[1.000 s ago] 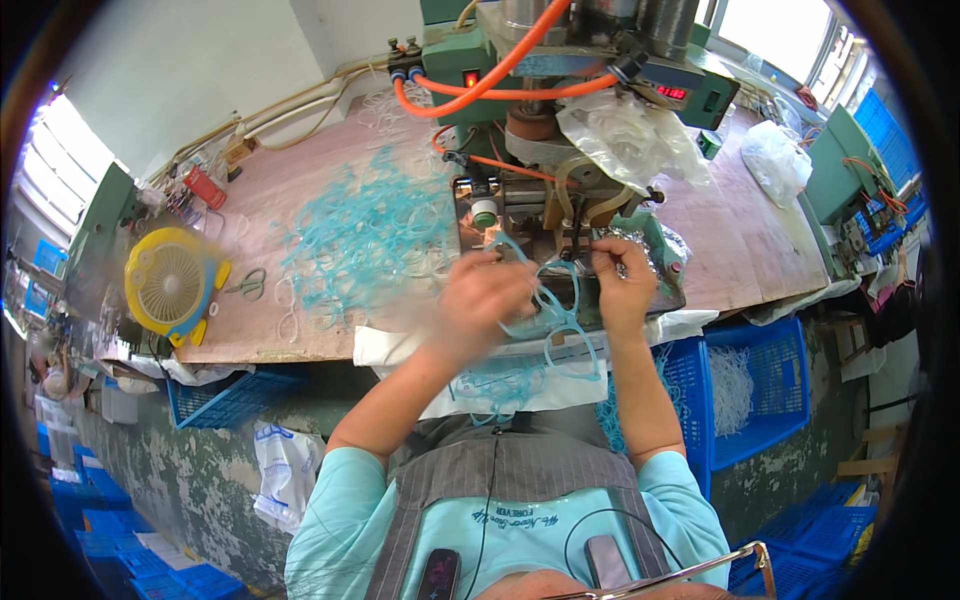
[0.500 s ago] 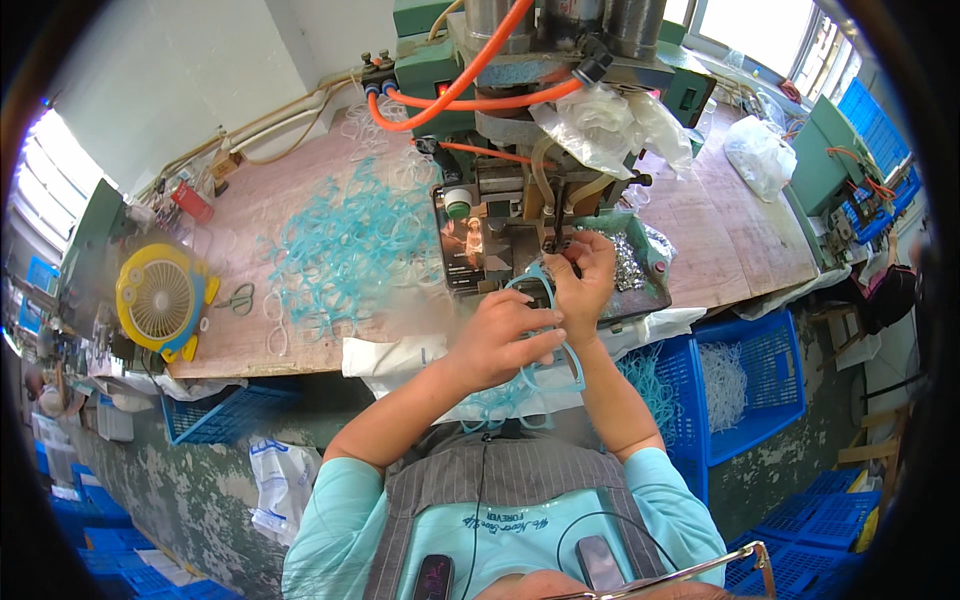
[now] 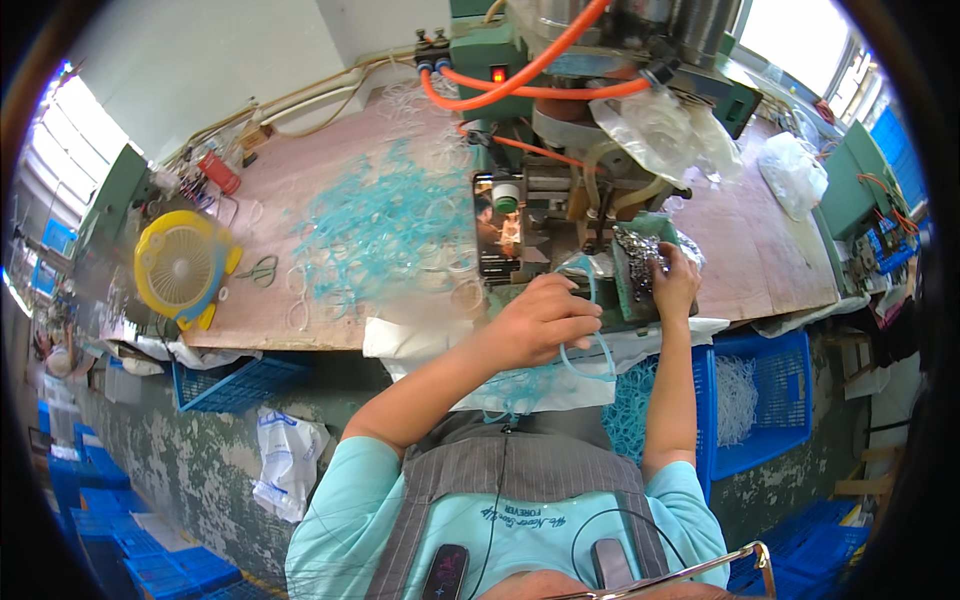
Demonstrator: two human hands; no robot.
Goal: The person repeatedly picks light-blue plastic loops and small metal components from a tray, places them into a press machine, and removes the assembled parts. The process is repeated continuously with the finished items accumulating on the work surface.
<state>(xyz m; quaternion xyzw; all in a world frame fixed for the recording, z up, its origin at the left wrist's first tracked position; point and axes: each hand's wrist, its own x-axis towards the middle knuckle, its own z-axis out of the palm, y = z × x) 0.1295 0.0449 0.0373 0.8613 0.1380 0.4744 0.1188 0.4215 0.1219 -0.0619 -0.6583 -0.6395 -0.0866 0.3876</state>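
Observation:
A light-blue plastic eyeglass frame is pinched in the fingers of my left hand, tilted in front of the machine. Its upper rim reaches up close to the machine's lower tooling. My right hand is over at the green tray, its fingers curled down into a pile of small shiny metal parts. Whether a part sits between those fingertips is too small to tell. A phone with a lit screen lies left of the tooling.
Many light-blue eyeglass frames lie heaped on the table to the left. Beyond them are scissors and a yellow fan. Orange hoses cross the green machine. Blue crates with more frames stand below right.
My right hand has left the eyeglass frame at the tooling and moved right to the metal parts. My left hand keeps the frame, drawn slightly away from the tooling. The view has shifted.

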